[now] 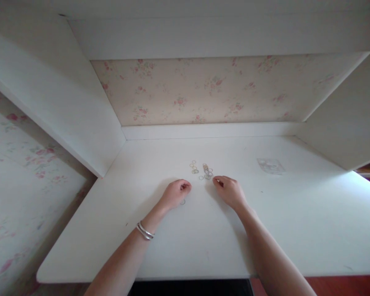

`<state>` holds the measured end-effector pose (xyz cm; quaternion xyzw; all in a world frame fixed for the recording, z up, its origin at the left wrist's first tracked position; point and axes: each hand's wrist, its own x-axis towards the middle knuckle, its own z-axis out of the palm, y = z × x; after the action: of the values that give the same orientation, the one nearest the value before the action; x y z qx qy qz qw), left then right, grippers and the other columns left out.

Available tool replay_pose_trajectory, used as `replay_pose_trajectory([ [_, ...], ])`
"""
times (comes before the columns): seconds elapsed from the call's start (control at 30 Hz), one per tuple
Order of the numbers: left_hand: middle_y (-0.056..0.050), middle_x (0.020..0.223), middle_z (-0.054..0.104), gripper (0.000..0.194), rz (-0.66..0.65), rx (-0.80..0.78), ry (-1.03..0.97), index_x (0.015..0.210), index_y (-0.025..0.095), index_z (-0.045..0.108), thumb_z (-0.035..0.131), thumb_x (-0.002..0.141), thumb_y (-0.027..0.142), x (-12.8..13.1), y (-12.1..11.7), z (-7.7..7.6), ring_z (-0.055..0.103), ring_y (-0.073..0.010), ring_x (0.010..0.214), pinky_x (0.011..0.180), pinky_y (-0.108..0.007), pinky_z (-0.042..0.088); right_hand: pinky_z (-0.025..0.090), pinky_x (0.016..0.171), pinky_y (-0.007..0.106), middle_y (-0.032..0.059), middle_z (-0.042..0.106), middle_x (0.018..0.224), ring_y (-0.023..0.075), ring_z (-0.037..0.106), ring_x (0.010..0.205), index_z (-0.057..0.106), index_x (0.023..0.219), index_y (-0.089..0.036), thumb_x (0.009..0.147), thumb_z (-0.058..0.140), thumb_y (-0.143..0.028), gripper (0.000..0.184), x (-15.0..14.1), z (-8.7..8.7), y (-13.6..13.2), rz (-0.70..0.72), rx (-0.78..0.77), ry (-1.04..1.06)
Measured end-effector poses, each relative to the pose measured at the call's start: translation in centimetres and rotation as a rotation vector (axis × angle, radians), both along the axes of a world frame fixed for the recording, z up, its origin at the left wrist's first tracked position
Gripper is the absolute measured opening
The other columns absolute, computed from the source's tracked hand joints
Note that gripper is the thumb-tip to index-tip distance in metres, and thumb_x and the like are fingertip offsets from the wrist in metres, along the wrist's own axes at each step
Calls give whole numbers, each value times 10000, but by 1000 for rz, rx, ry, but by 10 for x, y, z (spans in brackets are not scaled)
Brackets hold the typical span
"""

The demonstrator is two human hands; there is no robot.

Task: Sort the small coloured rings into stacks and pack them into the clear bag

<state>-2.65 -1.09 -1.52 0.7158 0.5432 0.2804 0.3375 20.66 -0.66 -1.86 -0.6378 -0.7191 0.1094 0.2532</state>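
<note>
Several small thin rings lie on the white desk in two clusters. The left cluster of rings [194, 167] is looser, in yellowish and greenish tones. The denser pile of rings [207, 170] has reddish, violet and green ones, with a single ring [201, 178] just left of it. My left hand [176, 193] is closed, thumb and fingers curled together, and a separate ring [183, 202] lies close under it. Beside the pile, my right hand [230, 189] is closed with its fingertips near the rings. Whatever either hand may pinch is too small to make out.
A clear plastic bag [270, 166] lies on the desk [203, 246] to the right. White side panels [64, 82] and a low back ledge [209, 130] bound the desk, with floral wallpaper [216, 88] behind. Silver bangles [145, 231] circle my left wrist.
</note>
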Motion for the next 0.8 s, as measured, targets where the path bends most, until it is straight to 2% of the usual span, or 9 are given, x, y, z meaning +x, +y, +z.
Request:
replay_pose_trajectory([
  [0.17,-42,924,650,179,-127,181,163,918,198,652,529,811,272,38,23,9,601,-164,833,791,-265,455,391,659,236,13,693,838,150,616,746,684,878,-261,865,427,-281,258,-2,-1,-1,26,-28,-18],
  [0.3,-55,960,627,153,-147,192,285,888,189,645,513,824,233,49,37,8,591,-168,846,795,-269,449,388,662,232,15,698,838,151,624,759,685,893,-261,881,417,-293,271,-2,-4,0,32,-35,-16],
  [0.43,-64,903,614,175,-184,205,345,807,173,636,476,854,224,48,38,4,584,-179,841,785,-277,444,390,670,235,15,700,848,158,627,769,683,914,-266,881,434,-305,254,-2,-4,2,42,-28,-7],
  [0.57,-68,914,598,185,-206,193,312,814,161,629,464,869,224,41,31,7,581,-178,849,789,-282,438,391,680,237,20,703,872,164,629,796,684,915,-269,882,435,-307,254,-2,-3,2,49,-25,-8],
  [0.8,-44,900,582,189,-122,200,141,836,177,614,465,883,283,7,1,19,564,-143,793,748,-265,445,393,676,243,22,703,879,172,628,802,686,913,-276,878,440,-312,251,-5,-5,0,60,-19,-21],
])
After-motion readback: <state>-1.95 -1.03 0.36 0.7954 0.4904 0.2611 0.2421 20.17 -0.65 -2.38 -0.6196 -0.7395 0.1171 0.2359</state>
